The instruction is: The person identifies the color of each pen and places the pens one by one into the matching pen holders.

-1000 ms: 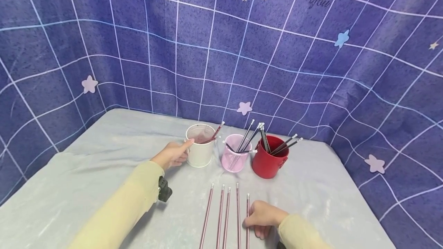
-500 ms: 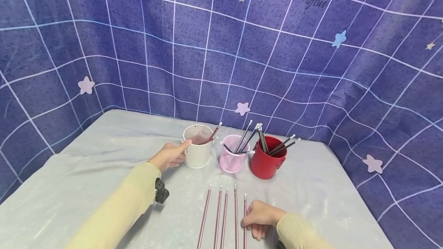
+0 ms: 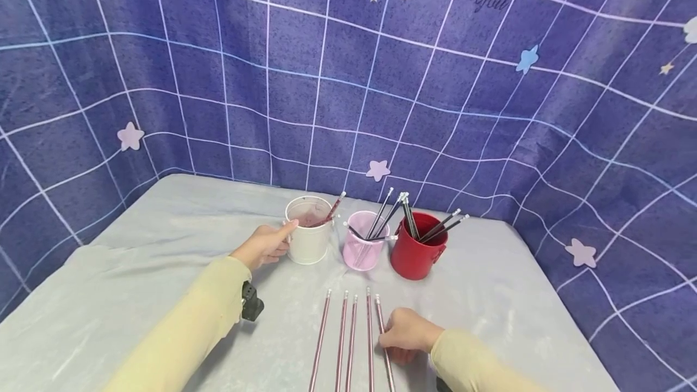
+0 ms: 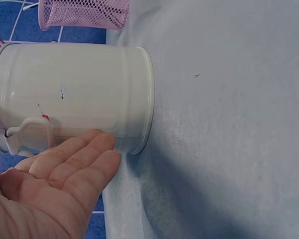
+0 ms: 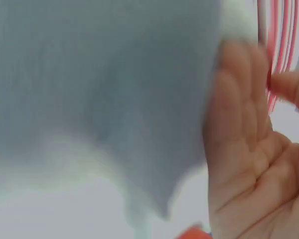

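Note:
My left hand (image 3: pixel 267 245) holds the side of a white pail (image 3: pixel 308 247), thumb at its rim. In the left wrist view, the fairly straight fingers (image 4: pixel 84 159) lie against the pail's wall near its small wire handle (image 4: pixel 32 127). A maroon pencil (image 3: pixel 335 205) leans in the pail. My right hand (image 3: pixel 408 333) pinches the rightmost maroon pencil (image 3: pixel 380 316) of a row between thumb and fingers; its eraser end points toward the back. Several other maroon pencils (image 3: pixel 353 337) lie side by side just left of it.
A pink mesh cup (image 3: pixel 361 257) with several black pencils stands right of the pail. Beside it is a red pail (image 3: pixel 412 261), also bearing black pencils. Grey cloth (image 3: pixel 517 313) covers the table; a blue gridded curtain (image 3: pixel 305 107) hangs behind.
The right hand's pencil has tilted, its eraser end swinging left and away toward the neighbouring pencil. The left hand stays at the white pail. The head view has shifted slightly.

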Tool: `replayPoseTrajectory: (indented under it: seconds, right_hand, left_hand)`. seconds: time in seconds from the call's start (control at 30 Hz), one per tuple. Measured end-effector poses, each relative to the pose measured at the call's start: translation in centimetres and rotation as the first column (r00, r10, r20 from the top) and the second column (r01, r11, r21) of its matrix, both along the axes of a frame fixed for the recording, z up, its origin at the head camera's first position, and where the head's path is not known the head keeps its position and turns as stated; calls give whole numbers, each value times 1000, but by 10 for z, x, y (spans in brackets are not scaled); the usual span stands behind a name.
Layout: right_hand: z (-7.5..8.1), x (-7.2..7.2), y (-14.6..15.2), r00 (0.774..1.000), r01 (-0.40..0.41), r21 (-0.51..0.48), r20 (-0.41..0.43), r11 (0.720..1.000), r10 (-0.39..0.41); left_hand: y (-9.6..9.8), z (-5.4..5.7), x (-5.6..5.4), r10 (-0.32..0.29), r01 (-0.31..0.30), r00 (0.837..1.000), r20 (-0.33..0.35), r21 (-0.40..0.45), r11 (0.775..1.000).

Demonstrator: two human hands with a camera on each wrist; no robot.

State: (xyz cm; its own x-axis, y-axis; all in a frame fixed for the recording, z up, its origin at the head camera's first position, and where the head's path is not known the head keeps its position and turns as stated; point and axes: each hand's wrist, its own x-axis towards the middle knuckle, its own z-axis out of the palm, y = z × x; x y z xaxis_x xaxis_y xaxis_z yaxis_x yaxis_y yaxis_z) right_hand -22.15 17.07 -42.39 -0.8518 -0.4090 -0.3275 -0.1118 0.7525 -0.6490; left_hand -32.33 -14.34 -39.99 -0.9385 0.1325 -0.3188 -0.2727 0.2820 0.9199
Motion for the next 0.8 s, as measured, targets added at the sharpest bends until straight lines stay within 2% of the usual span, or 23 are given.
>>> replayPoseTrajectory:
  seconds: [0.13, 0.2, 0.27, 0.37, 0.43, 0.47, 0.57, 0.67, 0.8]
  right_hand:
    - [9, -8, -4, 992, -55, 40, -109, 998, 60]
    - [16, -12, -5, 980, -72, 54, -184, 996, 80]
    - [26, -17, -7, 957, -89, 64, -271, 994, 104]
    - [44, -24, -9, 908, -107, 71, -399, 992, 127]
    - [57, -29, -13, 888, -106, 54, -444, 993, 119]
    - [63, -32, -15, 885, -99, 39, -453, 994, 106]
    - [81, -39, -21, 892, -66, -24, -449, 998, 48]
    - [97, -43, -26, 888, -36, -86, -460, 996, -7]
    - [115, -45, -34, 846, -1, -169, -526, 986, -89]
  left_hand:
    - [-3, -7, 5, 3, -2, 1000, 18, -23, 1000]
    - [-3, -11, 7, 10, -9, 1000, 22, -23, 1000]
    - [-3, -14, 9, 10, -10, 1000, 22, -21, 1000]
    - [-2, -16, 9, 14, -14, 1000, 18, -12, 1000]
    - [-3, -15, 8, 11, -11, 1000, 16, -14, 1000]
    - [-4, -14, 7, 14, -14, 1000, 13, -16, 1000]
    - [-5, -8, 4, 13, -13, 1000, -1, -24, 1000]
    - [-4, -4, 0, 17, -18, 1000, -8, -19, 1000]
    - [-1, -2, -3, 28, -28, 1000, -8, -8, 1000]
